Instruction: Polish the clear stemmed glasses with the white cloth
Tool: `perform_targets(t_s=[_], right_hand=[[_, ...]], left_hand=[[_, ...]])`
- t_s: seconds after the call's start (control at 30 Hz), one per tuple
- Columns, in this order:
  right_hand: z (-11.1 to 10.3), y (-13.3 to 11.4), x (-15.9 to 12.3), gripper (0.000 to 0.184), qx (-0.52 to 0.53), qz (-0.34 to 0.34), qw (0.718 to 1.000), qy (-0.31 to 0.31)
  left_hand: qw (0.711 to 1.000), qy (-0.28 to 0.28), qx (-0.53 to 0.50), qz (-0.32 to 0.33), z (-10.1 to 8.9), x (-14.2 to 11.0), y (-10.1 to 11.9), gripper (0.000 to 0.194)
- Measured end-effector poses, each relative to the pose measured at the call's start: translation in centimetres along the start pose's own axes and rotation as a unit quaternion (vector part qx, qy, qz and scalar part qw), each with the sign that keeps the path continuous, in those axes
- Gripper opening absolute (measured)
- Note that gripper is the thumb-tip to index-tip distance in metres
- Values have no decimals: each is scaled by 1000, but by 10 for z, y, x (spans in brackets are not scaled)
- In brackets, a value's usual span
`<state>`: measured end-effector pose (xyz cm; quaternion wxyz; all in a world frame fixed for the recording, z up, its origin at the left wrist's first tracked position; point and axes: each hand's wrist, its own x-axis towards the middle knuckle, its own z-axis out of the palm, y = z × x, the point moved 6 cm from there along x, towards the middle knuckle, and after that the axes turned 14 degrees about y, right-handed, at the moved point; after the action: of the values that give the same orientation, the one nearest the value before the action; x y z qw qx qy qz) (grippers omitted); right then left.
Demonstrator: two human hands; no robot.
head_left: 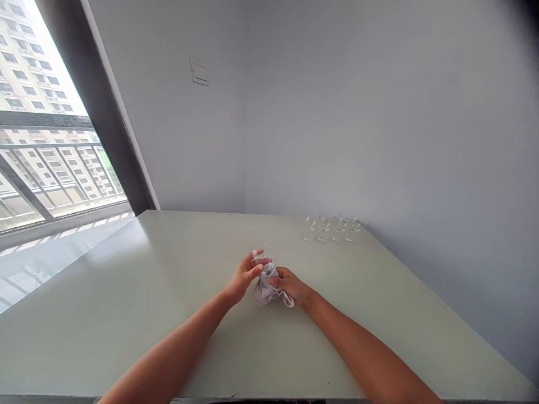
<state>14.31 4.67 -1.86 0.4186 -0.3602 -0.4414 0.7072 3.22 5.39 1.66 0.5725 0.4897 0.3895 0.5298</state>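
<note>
Fingers of my left hand (245,275) curl around a small clear glass (266,257), and they show through its side. My right hand (291,285) grips a pale, crumpled cloth (264,290) against the lower part of that glass. Folds of the cloth hang below my fingers, with one looped edge under the right hand. The lower end of the glass is hidden by the cloth. Both hands are close together above the middle of the table.
Several clear stemmed glasses (325,225) stand grouped at the far right of the pale table (202,342), near the wall (379,123). A window (54,163) with a railing outside is at the left. A switch (199,72) is on the back wall.
</note>
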Motion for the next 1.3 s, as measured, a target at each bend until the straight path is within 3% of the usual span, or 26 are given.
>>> perform_targets(t_s=[0.23,0.5,0.67,0.9,1.0,1.1,1.17,1.23,1.3], right_hand=[[5,2,-2,36,2,22,1000,7],[13,6,-5,32,34,42,999,9],[19,7,-1,32,45,46,998,-1],[24,11,3,34,22,55,998,-31],[14,7,4,37,-6,49,999,-5],[-9,-7,5,38,-57,-18,992,114],[-17,-22,1,39,-145,-118,966,179],[-6,-36,-8,37,-278,-248,914,160],[16,-40,-19,29,-412,-356,834,89]], left_hand=[[998,-58,32,6,-4,1,-3,61],[997,-56,53,26,-14,6,-5,55],[998,-65,7,12,-15,4,-7,63],[1000,24,-6,14,-24,7,-3,55],[997,71,-7,-6,-33,11,-1,54],[993,105,-50,-22,-43,16,2,50],[986,139,-78,-45,-51,19,0,45],[979,166,-89,-80,-56,19,-7,41],[976,159,-98,-116,-54,18,-14,38]])
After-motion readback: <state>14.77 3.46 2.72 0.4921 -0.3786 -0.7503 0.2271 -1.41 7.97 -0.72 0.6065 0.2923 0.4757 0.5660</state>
